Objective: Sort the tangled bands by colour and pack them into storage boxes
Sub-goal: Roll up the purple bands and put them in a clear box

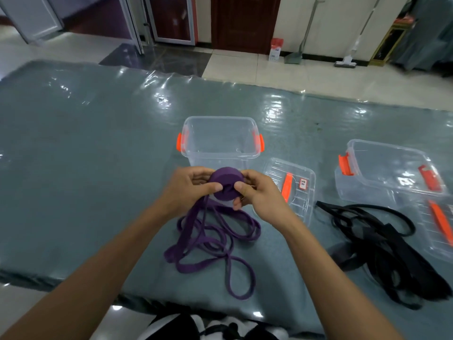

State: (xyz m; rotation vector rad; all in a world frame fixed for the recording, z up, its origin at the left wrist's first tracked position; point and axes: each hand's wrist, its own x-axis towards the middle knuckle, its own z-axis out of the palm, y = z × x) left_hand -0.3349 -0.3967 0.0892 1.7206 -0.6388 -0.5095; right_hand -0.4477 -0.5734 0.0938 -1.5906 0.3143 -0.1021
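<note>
A rolled coil of purple band (pixel 226 184) is held above the table between both hands. My left hand (pixel 188 190) grips its left side with thumb on the front face. My right hand (pixel 257 195) pinches its right side. The loose end of the purple band (pixel 215 244) trails down into loops on the table in front of me. A clear storage box with orange latches (pixel 220 141) stands open just behind the coil. A pile of black bands (pixel 382 246) lies to the right. A second clear box (pixel 389 168) sits behind that pile.
A clear lid with an orange handle (pixel 291 190) lies flat right of my right hand. Another lid (pixel 438 224) lies at the far right edge. The table is covered with shiny grey-green plastic sheeting (pixel 85 155). Tiled floor, doors and a mop are beyond.
</note>
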